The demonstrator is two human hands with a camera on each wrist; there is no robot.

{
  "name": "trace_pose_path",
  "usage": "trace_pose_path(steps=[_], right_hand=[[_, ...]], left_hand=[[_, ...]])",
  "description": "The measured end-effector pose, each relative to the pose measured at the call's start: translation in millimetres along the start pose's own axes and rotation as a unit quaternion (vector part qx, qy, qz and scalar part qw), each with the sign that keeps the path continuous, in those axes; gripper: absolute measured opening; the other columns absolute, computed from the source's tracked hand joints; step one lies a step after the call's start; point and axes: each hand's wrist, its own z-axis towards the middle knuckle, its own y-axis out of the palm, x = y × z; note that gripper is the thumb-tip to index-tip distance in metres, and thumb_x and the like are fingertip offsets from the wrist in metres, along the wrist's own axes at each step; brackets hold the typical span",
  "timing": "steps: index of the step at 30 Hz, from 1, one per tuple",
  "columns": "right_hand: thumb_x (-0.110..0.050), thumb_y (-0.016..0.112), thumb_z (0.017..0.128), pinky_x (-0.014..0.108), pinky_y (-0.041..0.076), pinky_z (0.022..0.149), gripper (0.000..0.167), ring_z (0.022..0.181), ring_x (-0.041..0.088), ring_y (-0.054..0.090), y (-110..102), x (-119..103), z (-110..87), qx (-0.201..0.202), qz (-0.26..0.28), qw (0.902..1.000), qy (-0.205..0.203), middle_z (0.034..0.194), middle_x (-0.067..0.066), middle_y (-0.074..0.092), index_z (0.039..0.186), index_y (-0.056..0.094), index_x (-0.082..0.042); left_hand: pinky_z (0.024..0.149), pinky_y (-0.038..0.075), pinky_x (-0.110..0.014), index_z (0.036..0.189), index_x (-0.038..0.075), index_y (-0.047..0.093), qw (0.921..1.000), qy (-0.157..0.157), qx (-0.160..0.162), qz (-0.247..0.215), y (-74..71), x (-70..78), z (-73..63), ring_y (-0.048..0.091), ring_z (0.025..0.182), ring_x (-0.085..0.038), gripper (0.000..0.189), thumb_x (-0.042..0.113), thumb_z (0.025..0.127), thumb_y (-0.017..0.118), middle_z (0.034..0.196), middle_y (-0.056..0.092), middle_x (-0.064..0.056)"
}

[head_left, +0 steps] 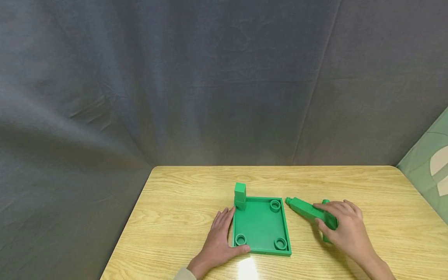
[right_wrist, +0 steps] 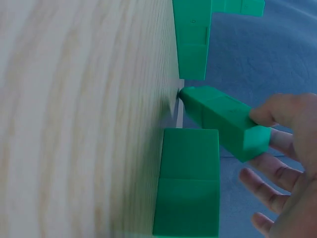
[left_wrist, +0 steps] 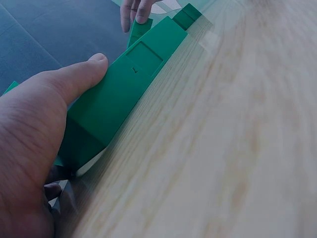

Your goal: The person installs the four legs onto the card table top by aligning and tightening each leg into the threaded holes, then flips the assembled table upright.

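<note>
A green square tray (head_left: 260, 225) with raised edges lies on the table, a round socket showing in three of its corners. In the far left corner stands a green square post (head_left: 240, 192). My left hand (head_left: 220, 241) rests at the near left corner, its straight fingers along the left side and thumb (left_wrist: 81, 74) against the front edge. Right of the tray, my right hand (head_left: 344, 229) pinches one end of another green post (head_left: 305, 209) between thumb and fingers. Its round knobbed end points toward the tray. A third green post (right_wrist: 188, 183) lies on the table, partly hidden under the right hand.
The wooden table (head_left: 168, 217) has its far edge against a dark grey cloth (head_left: 224, 97). More cloth hangs on the left. A pale green patterned panel (head_left: 428, 155) stands off the right side.
</note>
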Motion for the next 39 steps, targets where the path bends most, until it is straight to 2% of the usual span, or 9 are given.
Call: trace_pose_path(steps=[3,6,8,10,15,17,25,35,39], right_hand=[[0.003,0.095,0.070,0.057,0.034,0.118,0.053,0.109,0.037,0.064,-2,-3,0.8,0.004,0.023,0.9996,0.015,0.112,0.018,0.079,0.119,0.082,-0.010],[0.007,0.094,0.073,0.031,0.042,0.115,0.053,0.113,0.009,0.064,-5,-6,1.7,0.013,0.051,0.9982,0.028,0.111,0.013,0.079,0.121,0.083,-0.011],[0.009,0.094,0.074,0.011,0.042,0.104,0.053,0.113,-0.010,0.058,-7,-7,2.6,0.018,0.068,0.9968,0.039,0.111,0.007,0.079,0.122,0.083,-0.011],[0.010,0.094,0.076,0.000,0.044,0.093,0.052,0.110,-0.020,0.055,-9,-9,3.7,0.021,0.089,0.9945,0.051,0.113,-0.003,0.078,0.123,0.084,-0.010],[0.013,0.092,0.080,0.002,0.052,0.089,0.053,0.102,-0.017,0.062,-11,-13,6.3,0.017,0.134,0.9882,0.073,0.117,-0.011,0.076,0.128,0.082,-0.007],[0.014,0.091,0.080,0.003,0.055,0.087,0.053,0.103,-0.017,0.064,-11,-15,7.8,0.020,0.148,0.9856,0.079,0.116,-0.010,0.076,0.128,0.081,-0.007],[0.017,0.088,0.082,0.003,0.055,0.088,0.048,0.107,-0.011,0.066,-11,-22,14.0,0.054,0.184,0.9755,0.108,0.116,-0.019,0.074,0.125,0.082,-0.002],[0.026,0.083,0.078,0.004,0.053,0.093,0.047,0.106,-0.003,0.067,-4,-30,34.8,0.106,0.225,0.9674,0.048,0.115,-0.013,0.074,0.121,0.082,0.006],[0.026,0.083,0.077,0.004,0.053,0.091,0.048,0.105,-0.001,0.067,4,-38,43.5,0.116,0.238,0.9636,0.038,0.116,-0.012,0.075,0.121,0.082,0.006]], left_hand=[[0.136,0.018,-0.068,0.180,0.022,0.021,1.0000,0.002,-0.001,0.001,0.0,0.3,0.2,0.021,0.169,-0.039,0.121,0.068,0.088,0.084,0.181,0.031,-0.011],[0.136,0.018,-0.068,0.180,0.020,0.021,1.0000,0.003,0.000,-0.001,0.0,0.8,0.5,0.022,0.169,-0.039,0.121,0.068,0.088,0.084,0.181,0.031,-0.012],[0.137,0.017,-0.067,0.180,0.021,0.022,1.0000,0.002,-0.001,-0.004,0.0,1.2,0.7,0.021,0.170,-0.038,0.120,0.068,0.088,0.084,0.181,0.031,-0.011],[0.137,0.016,-0.067,0.179,0.020,0.022,1.0000,0.002,-0.002,-0.004,0.0,1.3,0.7,0.021,0.170,-0.038,0.120,0.068,0.088,0.084,0.181,0.031,-0.011],[0.137,0.016,-0.066,0.180,0.021,0.022,1.0000,-0.001,-0.004,-0.005,-0.3,0.6,0.3,0.020,0.170,-0.037,0.121,0.068,0.088,0.084,0.182,0.030,-0.010],[0.137,0.016,-0.066,0.180,0.022,0.021,1.0000,-0.002,-0.003,-0.004,-0.3,0.1,0.2,0.020,0.170,-0.038,0.120,0.068,0.088,0.084,0.182,0.030,-0.010],[0.136,0.017,-0.069,0.180,0.021,0.021,1.0000,0.003,0.000,-0.001,0.3,-0.3,-0.2,0.021,0.169,-0.040,0.120,0.068,0.089,0.084,0.181,0.030,-0.012],[0.137,0.015,-0.068,0.180,0.020,0.021,1.0000,-0.001,-0.004,-0.009,-1.2,1.0,0.1,0.019,0.170,-0.039,0.121,0.068,0.088,0.084,0.182,0.029,-0.012],[0.137,0.014,-0.067,0.180,0.021,0.021,1.0000,-0.001,-0.003,-0.009,-1.2,1.3,-0.7,0.019,0.170,-0.037,0.121,0.068,0.088,0.084,0.182,0.029,-0.011]])
